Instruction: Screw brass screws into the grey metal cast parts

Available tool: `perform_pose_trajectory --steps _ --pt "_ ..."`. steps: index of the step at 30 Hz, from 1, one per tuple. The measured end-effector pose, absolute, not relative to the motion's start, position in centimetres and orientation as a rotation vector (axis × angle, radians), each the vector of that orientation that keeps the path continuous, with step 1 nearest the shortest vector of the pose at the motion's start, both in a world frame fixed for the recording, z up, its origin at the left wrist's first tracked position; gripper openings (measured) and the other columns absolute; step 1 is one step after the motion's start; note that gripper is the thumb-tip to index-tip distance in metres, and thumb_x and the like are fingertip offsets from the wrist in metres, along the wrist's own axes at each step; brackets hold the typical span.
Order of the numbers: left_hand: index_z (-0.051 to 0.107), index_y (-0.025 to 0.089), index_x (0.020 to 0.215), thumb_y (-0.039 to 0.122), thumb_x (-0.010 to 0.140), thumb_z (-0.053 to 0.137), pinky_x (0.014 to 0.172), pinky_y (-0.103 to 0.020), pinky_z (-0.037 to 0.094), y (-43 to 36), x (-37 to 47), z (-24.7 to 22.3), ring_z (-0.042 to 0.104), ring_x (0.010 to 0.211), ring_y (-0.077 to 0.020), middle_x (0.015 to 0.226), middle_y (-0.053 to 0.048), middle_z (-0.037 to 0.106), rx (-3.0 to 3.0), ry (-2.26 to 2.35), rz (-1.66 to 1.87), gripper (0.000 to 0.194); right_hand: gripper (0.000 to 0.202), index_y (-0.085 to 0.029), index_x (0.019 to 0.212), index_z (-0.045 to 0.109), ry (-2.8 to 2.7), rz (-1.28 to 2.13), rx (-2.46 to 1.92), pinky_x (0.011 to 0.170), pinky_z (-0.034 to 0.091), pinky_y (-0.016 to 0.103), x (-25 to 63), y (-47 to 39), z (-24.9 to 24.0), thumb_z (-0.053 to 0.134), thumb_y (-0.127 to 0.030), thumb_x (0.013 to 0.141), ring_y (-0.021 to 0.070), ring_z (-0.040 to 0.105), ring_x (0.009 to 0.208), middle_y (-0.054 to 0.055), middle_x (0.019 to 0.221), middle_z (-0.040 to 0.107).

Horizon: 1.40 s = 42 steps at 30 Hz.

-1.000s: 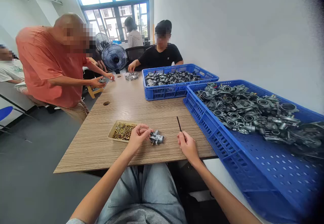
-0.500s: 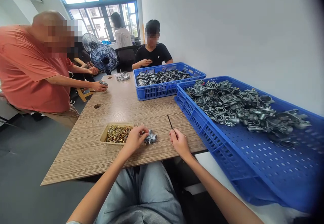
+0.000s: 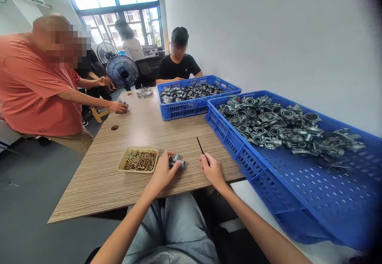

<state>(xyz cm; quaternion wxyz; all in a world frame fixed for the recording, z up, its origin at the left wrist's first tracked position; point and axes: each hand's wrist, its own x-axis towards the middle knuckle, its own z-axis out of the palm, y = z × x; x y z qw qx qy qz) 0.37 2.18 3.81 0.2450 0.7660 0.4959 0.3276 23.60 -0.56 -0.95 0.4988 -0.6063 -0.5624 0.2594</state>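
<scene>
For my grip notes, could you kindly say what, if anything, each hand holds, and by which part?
The left hand grasps the metal piece by its left side; the right hand holds the thin dark tool by its near end.

The left hand (image 3: 164,170) grips a metal carburetor body (image 3: 178,162) near the front edge of the wood-grain counter (image 3: 143,190), just beside a tub of brass-coloured screws (image 3: 119,166). The right hand (image 3: 212,171) holds a thin black rod (image 3: 199,145) tilted up. Toward the counter's right edge, two blue crates (image 3: 191,111) (image 3: 253,156) carry metal castings.
</scene>
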Motion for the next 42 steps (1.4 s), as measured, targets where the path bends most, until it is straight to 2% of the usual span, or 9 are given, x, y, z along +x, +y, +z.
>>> perform_pose_trajectory --steps 2,4,9,17,23,31,42 --pt "0.048 0.019 0.131 0.045 0.092 0.063 0.102 -0.042 0.046 2.0 0.9 2.9 0.061 0.120 -0.0273 0.128 -0.014 0.064 1.951 1.390 0.945 0.050 0.040 -0.024 0.078 0.056 -1.368 0.612 -1.474 0.054 0.040 0.027 23.6 -0.6 -1.0 0.041 -0.053 0.101 0.0184 0.056 0.054 -0.001 0.057 0.057" --pt "0.044 0.018 0.136 0.047 0.091 0.063 0.102 -0.041 0.046 1.9 1.4 2.3 0.063 0.119 -0.0270 0.129 -0.016 0.064 1.825 1.432 0.961 0.057 0.041 -0.024 0.078 0.056 -1.377 0.597 -1.483 0.055 0.040 0.028 23.6 -0.6 -0.9 0.040 -0.053 0.102 0.0185 0.056 0.054 -0.001 0.057 0.057" --pt "0.057 0.020 0.119 0.047 0.092 0.060 0.088 -0.038 0.048 1.7 2.1 1.9 0.066 0.096 -0.0240 0.109 -0.010 0.070 1.767 1.493 0.932 0.039 0.038 -0.024 0.076 0.053 -1.391 0.513 -1.526 0.058 0.037 0.029 23.3 -0.7 -0.5 0.041 -0.051 0.101 0.0191 0.054 0.057 0.000 0.061 0.058" --pt "0.055 0.021 0.114 0.040 0.094 0.057 0.084 -0.033 0.047 1.3 2.2 0.8 0.062 0.090 -0.0195 0.105 -0.006 0.066 1.826 1.402 1.092 0.028 0.032 -0.025 0.081 0.052 -1.419 0.436 -1.585 0.063 0.038 0.030 23.1 -0.9 -0.3 0.040 -0.048 0.100 0.0221 0.060 0.065 0.003 0.071 0.065" --pt "0.053 0.021 0.117 0.034 0.094 0.058 0.092 -0.036 0.048 1.0 1.9 0.7 0.061 0.103 -0.0216 0.111 -0.007 0.063 1.899 1.337 1.173 0.027 0.034 -0.025 0.090 0.057 -1.429 0.462 -1.558 0.073 0.045 0.032 23.3 -0.8 -0.7 0.037 -0.049 0.102 0.0252 0.068 0.081 0.007 0.087 0.074" --pt "0.049 0.021 0.127 0.032 0.094 0.059 0.102 -0.039 0.045 0.7 1.7 0.4 0.058 0.113 -0.0227 0.119 -0.009 0.059 1.911 1.325 1.201 0.036 0.036 -0.024 0.094 0.059 -1.427 0.492 -1.562 0.075 0.045 0.033 23.4 -0.7 -1.0 0.036 -0.050 0.103 0.0268 0.069 0.088 0.009 0.093 0.075" --pt "0.047 0.022 0.134 0.034 0.094 0.062 0.104 -0.039 0.044 -0.1 1.2 0.5 0.057 0.115 -0.0229 0.120 -0.009 0.056 1.943 1.323 1.217 0.044 0.038 -0.023 0.094 0.059 -1.437 0.483 -1.546 0.071 0.044 0.033 23.3 -0.9 -0.9 0.037 -0.052 0.103 0.0245 0.066 0.077 0.007 0.085 0.072"
